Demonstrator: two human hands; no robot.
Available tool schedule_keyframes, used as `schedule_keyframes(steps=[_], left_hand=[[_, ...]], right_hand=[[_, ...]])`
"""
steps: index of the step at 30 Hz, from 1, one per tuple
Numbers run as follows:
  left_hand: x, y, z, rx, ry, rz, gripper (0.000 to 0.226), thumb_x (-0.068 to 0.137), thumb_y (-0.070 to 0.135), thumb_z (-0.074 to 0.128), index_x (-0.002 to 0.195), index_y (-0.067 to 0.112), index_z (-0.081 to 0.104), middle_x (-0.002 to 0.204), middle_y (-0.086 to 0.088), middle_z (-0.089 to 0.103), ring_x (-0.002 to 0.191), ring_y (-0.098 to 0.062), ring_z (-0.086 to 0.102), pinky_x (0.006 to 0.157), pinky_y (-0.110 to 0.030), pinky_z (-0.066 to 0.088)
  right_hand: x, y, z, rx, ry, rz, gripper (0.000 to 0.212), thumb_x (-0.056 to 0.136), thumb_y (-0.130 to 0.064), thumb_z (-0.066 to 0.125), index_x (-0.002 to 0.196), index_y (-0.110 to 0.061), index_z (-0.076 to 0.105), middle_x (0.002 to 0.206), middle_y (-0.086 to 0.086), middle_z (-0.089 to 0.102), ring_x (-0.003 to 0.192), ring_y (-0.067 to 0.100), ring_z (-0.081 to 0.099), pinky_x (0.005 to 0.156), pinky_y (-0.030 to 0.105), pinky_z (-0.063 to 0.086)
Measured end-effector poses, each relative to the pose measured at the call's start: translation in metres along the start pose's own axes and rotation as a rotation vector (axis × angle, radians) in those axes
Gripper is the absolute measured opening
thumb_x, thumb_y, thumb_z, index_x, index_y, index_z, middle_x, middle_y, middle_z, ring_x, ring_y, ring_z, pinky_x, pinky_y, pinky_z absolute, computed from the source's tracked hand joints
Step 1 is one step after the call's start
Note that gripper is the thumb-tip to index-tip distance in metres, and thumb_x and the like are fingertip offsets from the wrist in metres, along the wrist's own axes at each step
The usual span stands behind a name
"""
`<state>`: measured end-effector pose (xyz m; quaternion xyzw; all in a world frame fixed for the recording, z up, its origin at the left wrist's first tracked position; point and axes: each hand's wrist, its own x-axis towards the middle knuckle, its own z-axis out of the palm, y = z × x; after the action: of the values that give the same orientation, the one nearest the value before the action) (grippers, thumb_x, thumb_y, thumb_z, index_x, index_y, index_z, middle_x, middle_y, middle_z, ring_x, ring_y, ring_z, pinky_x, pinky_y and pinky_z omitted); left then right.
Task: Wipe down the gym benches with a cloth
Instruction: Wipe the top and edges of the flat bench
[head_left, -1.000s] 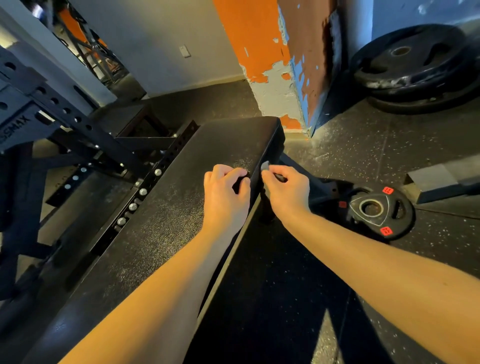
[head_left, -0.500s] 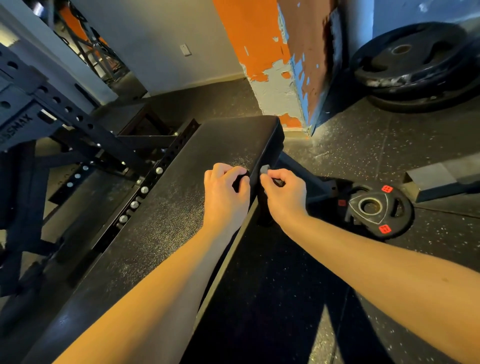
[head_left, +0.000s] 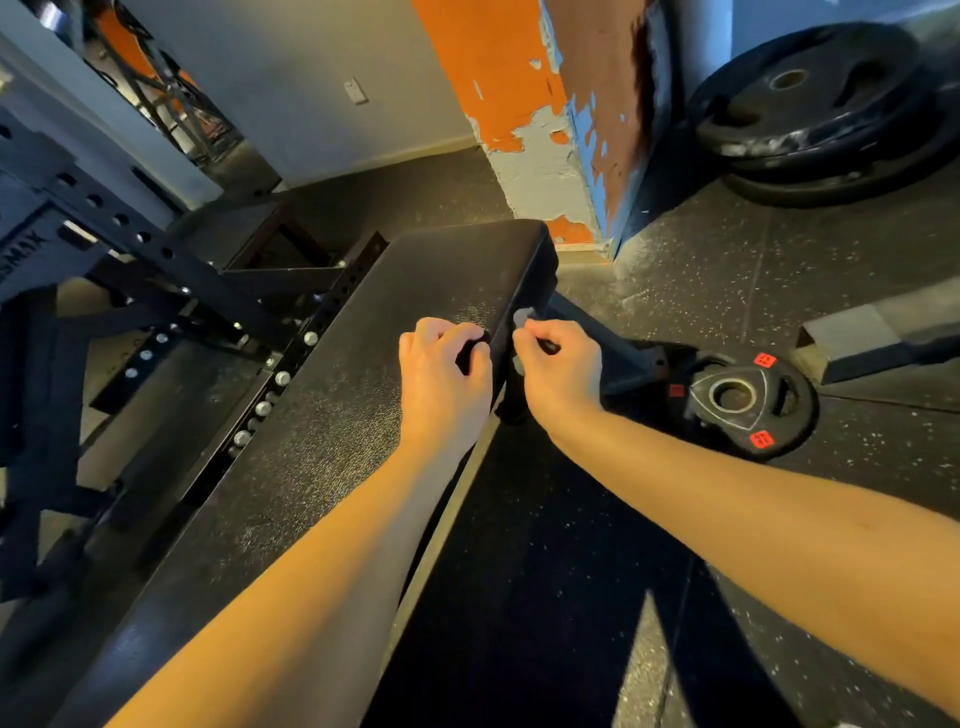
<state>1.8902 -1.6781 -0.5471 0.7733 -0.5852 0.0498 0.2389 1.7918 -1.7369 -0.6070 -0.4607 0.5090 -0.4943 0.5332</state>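
Most of cloth (head_left: 522, 318) hidden inside right hand (head_left: 563, 366), left hand (head_left: 441, 379) hold too dark to tell, bench (head_left: 332, 441) cut off below

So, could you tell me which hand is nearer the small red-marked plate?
Right. The right hand is off the bench edge, toward the small plate; the left hand rests farther away, on the bench.
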Motion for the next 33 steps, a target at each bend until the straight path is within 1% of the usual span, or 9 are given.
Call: schedule_keyframes(steps=[4, 6, 12, 15, 20, 24, 27, 30, 33], left_hand=[[0.0, 0.0, -0.001, -0.009, 0.006, -0.004, 0.022, 0.101, 0.029, 0.057, 0.118, 0.024, 0.07, 0.112, 0.011, 0.05, 0.107, -0.007, 0.04, 0.078, -0.01, 0.033], [0.0, 0.001, -0.001, -0.015, 0.002, 0.003, 0.022, 0.101, 0.029, 0.057, 0.119, 0.025, 0.07, 0.111, 0.012, 0.05, 0.107, -0.008, 0.041, 0.08, -0.011, 0.033], [0.0, 0.001, -0.002, -0.021, -0.013, -0.006, 0.022, 0.102, 0.029, 0.057, 0.12, 0.025, 0.07, 0.112, 0.012, 0.05, 0.108, -0.007, 0.04, 0.078, -0.009, 0.032], [0.0, 0.001, -0.002, -0.023, -0.004, 0.005, 0.022, 0.102, 0.028, 0.057, 0.118, 0.024, 0.07, 0.111, 0.012, 0.05, 0.107, -0.007, 0.039, 0.077, -0.009, 0.032], [0.001, 0.001, -0.001, -0.017, 0.006, 0.001, 0.021, 0.101, 0.027, 0.057, 0.117, 0.023, 0.071, 0.112, 0.011, 0.05, 0.108, -0.008, 0.039, 0.077, -0.01, 0.031], [0.001, -0.001, 0.0, -0.024, 0.006, 0.017, 0.021, 0.101, 0.027, 0.057, 0.118, 0.024, 0.071, 0.112, 0.01, 0.051, 0.108, -0.009, 0.04, 0.078, -0.011, 0.032], [0.002, -0.001, 0.0, -0.028, -0.003, -0.012, 0.021, 0.102, 0.027, 0.057, 0.117, 0.024, 0.071, 0.113, 0.01, 0.052, 0.109, -0.009, 0.041, 0.079, -0.01, 0.033], [0.003, 0.002, -0.004, -0.041, -0.025, -0.02, 0.022, 0.102, 0.026, 0.057, 0.118, 0.025, 0.071, 0.112, 0.011, 0.051, 0.11, -0.009, 0.041, 0.084, -0.014, 0.034], [0.01, -0.001, -0.016, -0.03, -0.127, -0.012, 0.023, 0.1, 0.024, 0.061, 0.119, 0.027, 0.073, 0.114, 0.008, 0.055, 0.112, -0.016, 0.049, 0.093, -0.029, 0.044]], right_hand=[[0.004, -0.003, -0.002, 0.012, -0.031, 0.0, 0.005, 0.096, -0.03, 0.07, 0.091, -0.033, 0.067, 0.103, -0.009, 0.067, 0.094, 0.002, 0.062, 0.082, 0.02, 0.05], [0.022, -0.013, -0.004, 0.02, 0.006, -0.025, 0.002, 0.096, -0.03, 0.069, 0.094, -0.03, 0.069, 0.104, -0.008, 0.068, 0.096, 0.004, 0.062, 0.085, 0.023, 0.05], [0.061, -0.026, -0.001, 0.013, 0.163, 0.006, 0.021, 0.097, -0.029, 0.067, 0.112, -0.017, 0.076, 0.11, -0.004, 0.072, 0.104, 0.011, 0.065, 0.092, 0.029, 0.054], [0.035, -0.021, 0.0, 0.01, 0.1, 0.001, 0.014, 0.097, -0.025, 0.067, 0.106, -0.019, 0.074, 0.109, -0.005, 0.069, 0.102, 0.009, 0.063, 0.094, 0.029, 0.053], [-0.008, -0.002, -0.007, -0.055, -0.078, -0.028, 0.006, 0.097, -0.029, 0.068, 0.091, -0.03, 0.068, 0.099, -0.011, 0.065, 0.09, 0.001, 0.061, 0.077, 0.015, 0.048], [0.027, -0.019, -0.006, 0.016, 0.034, -0.032, 0.007, 0.095, -0.027, 0.069, 0.098, -0.024, 0.074, 0.1, -0.013, 0.068, 0.095, 0.003, 0.063, 0.091, 0.028, 0.053], [0.045, -0.034, 0.0, 0.104, 0.149, 0.016, 0.021, 0.099, -0.025, 0.065, 0.116, -0.017, 0.074, 0.107, -0.01, 0.069, 0.099, 0.004, 0.061, 0.089, 0.024, 0.052], [0.03, -0.03, 0.004, 0.079, 0.08, 0.033, 0.033, 0.103, -0.026, 0.058, 0.135, -0.019, 0.065, 0.129, -0.005, 0.063, 0.111, 0.002, 0.054, 0.084, 0.016, 0.041], [0.011, -0.017, 0.0, 0.058, -0.021, 0.029, 0.043, 0.101, -0.022, 0.062, 0.143, -0.02, 0.057, 0.135, -0.005, 0.055, 0.113, 0.005, 0.057, 0.085, 0.017, 0.048]])
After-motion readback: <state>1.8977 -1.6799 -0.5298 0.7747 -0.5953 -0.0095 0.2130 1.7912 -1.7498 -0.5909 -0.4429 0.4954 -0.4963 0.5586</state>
